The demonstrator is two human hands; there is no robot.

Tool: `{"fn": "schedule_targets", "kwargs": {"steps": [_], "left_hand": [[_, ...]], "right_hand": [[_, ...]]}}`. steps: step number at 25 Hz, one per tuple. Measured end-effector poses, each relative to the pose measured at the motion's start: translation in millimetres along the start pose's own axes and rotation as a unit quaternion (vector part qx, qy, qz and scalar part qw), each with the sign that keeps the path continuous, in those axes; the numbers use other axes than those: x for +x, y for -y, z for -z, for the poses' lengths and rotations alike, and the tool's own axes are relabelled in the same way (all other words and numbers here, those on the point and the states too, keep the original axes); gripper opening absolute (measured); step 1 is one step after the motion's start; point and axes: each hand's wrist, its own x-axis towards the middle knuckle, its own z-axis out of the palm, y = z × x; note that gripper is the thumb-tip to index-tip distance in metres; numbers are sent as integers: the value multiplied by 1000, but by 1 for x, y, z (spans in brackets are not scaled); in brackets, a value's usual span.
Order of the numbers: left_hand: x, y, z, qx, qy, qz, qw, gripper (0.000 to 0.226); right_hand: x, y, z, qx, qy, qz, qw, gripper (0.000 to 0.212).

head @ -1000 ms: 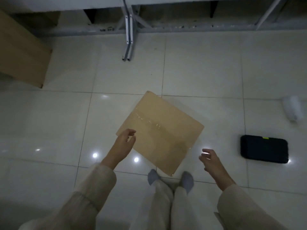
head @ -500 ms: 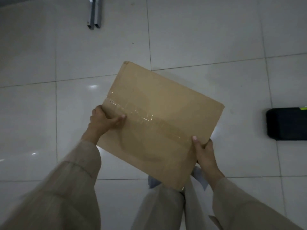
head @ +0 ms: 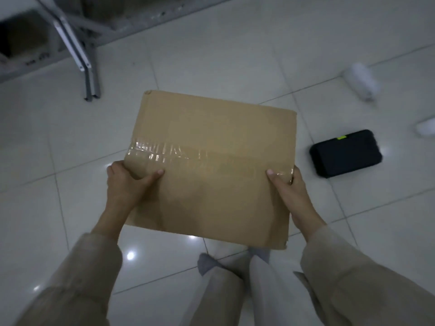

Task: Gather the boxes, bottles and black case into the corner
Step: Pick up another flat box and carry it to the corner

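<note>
- Two hands carry one flat cardboard box point(head: 211, 165) above the tiled floor point(head: 235, 55), in front of the person's legs.
- The left hand point(head: 128, 182) grips the box's left edge near the end of the clear tape strip point(head: 169, 154), with the thumb lying on the top face and the fingers curled under the edge.
- The right hand point(head: 288, 184) grips the right edge at the other end of the tape, thumb on top and fingers wrapped round the side.
- The box is held roughly level, with its top face toward the camera; its near edge hides part of the person's socked feet point(head: 207, 262).
- A black case point(head: 344, 152) with a small green mark lies on the floor to the right of the box, apart from it and not touched by either hand.
- A white bottle point(head: 361, 81) lies on its side on the floor beyond the case, toward the far right; it is blurred.
- Another white object point(head: 426, 127) shows at the right edge of the view, too cut off to name.
- Metal shelf legs point(head: 90, 85) stand on the floor at the far left, under a grey rack point(head: 106, 24) that runs along the far edge of the floor.
- Light sleeves point(head: 77, 278) cover both forearms.
</note>
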Motion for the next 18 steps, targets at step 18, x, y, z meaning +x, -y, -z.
{"fn": "schedule_targets", "kwargs": {"steps": [18], "left_hand": [[-374, -434, -32, 36, 235, -429, 871, 75]], "right_hand": [[-301, 60, 453, 249, -421, 80, 868, 58]]}}
